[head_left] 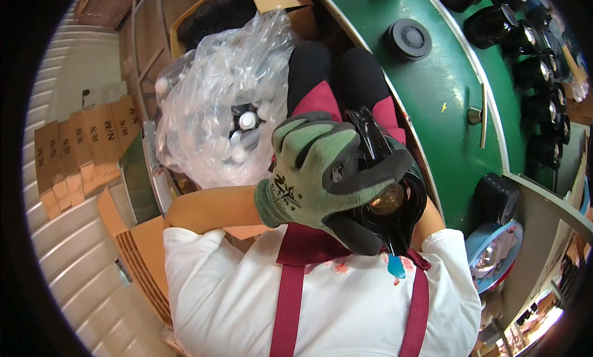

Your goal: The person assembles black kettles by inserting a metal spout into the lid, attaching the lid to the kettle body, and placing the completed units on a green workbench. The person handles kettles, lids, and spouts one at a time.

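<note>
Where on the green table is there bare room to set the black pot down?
The green table is bare between the round black lid and the black stack, around the metal handle. The far edge is crowded with black pots.

A green and dark grey glove (321,172) covers the left hand; the pot (386,196) is glossy black, the counter (445,91) green, the apron straps (288,301) maroon on white.

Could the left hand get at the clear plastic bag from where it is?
Probably yes. The left hand, gloved, grips a black part over the lap, and the plastic bag sits just beside it, unblocked, though that hand is full.
</note>
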